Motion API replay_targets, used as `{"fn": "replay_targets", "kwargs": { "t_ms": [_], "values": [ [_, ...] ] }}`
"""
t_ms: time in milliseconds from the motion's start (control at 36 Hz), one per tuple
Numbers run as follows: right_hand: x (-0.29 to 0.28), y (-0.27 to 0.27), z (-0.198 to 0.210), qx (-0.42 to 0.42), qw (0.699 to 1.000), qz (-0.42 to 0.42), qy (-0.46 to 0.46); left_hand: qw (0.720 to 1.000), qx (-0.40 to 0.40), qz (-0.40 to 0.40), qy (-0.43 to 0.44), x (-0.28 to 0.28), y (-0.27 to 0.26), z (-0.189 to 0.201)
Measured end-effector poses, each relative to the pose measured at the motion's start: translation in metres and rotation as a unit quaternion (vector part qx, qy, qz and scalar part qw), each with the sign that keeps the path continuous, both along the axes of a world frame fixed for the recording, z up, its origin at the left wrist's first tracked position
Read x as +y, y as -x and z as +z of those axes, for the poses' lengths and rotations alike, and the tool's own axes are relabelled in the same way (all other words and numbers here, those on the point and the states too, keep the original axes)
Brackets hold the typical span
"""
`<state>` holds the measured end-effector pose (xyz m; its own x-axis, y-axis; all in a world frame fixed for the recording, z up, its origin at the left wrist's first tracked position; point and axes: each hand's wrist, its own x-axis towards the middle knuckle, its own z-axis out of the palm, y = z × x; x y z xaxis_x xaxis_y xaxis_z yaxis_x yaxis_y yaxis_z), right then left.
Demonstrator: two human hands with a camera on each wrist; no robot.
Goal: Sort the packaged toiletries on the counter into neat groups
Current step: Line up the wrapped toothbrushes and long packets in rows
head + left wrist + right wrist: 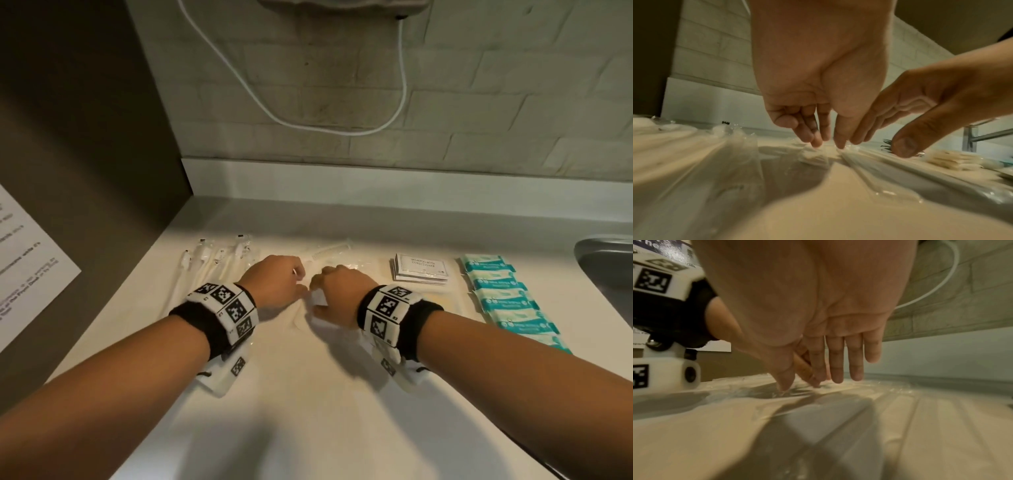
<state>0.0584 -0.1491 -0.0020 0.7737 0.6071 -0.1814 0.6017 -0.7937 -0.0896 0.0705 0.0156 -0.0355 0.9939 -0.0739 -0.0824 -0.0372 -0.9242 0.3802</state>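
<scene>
Both hands meet at the middle of the white counter (308, 394) over a pile of combs in clear wrappers (330, 251). My left hand (296, 284) points its fingers down, and its fingertips (817, 143) touch the crinkled wrap (859, 164). Right beside it, my right hand (317, 291) also reaches down with straight fingers (836, 369) resting on the wrapped combs (900, 410). Neither hand plainly grips a packet. Wrapped toothbrushes (209, 267) lie in a row to the left. Shampoo sachets (419, 270) and teal soap packets (503, 294) lie to the right.
A steel sink (606, 260) with a tap (978, 136) sits at the far right. A dark side wall with a printed sheet (30, 267) closes the left. A white cable (342, 132) loops down the brick wall behind.
</scene>
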Motion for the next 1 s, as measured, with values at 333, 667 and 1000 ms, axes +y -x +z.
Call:
{"fn": "replay_targets", "kwargs": {
  "t_ms": [333, 667, 1000],
  "values": [
    [-0.006, -0.015, -0.008, 0.051, 0.998, -0.024, 0.028, 0.999, 0.040, -0.009, -0.033, 0.005, -0.001, 0.006],
    [0.003, -0.012, -0.005, 0.016, 0.999, 0.045, 0.027, 0.999, -0.008, 0.042, -0.023, -0.009, -0.032, 0.003],
    [0.019, -0.009, -0.017, 0.013, 0.995, 0.085, 0.044, 0.990, -0.048, 0.120, 0.050, 0.022, -0.020, 0.027]
  ]
}}
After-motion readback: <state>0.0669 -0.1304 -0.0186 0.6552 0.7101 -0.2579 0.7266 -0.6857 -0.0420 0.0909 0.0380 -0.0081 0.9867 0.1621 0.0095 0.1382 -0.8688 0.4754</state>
